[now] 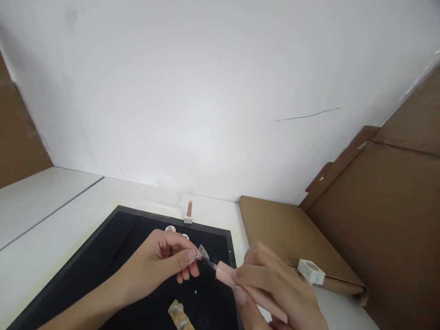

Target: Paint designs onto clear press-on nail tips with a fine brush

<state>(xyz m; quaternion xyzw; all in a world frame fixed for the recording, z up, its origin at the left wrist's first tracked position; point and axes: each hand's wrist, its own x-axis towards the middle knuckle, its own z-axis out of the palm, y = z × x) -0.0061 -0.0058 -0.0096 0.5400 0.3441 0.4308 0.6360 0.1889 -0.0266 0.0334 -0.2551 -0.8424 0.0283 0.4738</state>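
Over the black mat (125, 236), both hands up close: L hand (161, 259) has its grip closed, thumb vs. fingertips, on a small clear piece (203, 253), thin, glossy, flaring at its free end. R hand (275, 279) has its grip wrapped round a brush (225, 273): smooth pale-pink handle, round-ended, w/ a narrow tip pointing L. Tip's at the clear piece or just short of it; can't tell which.

Mat's matte w/ a slightly raised-looking border, on a smooth white desk (44, 243). Nr the bottom edge, a yellow strip (178, 316) w/ translucent lumps, partly cut off. Behind L hand, white discs (170, 229), partly hidden. At the mat's far edge, a sq. white block (188, 220) w/ a slim peach stick (189, 208) upright on it.

Edges: white wall (206, 91) at back; brown cardboard panel (405, 192) to R, flat cardboard (275, 229) beside the mat, hollow white box (311, 271) on its near edge, close to R hand. Most open room: mat's L part & desk beyond.
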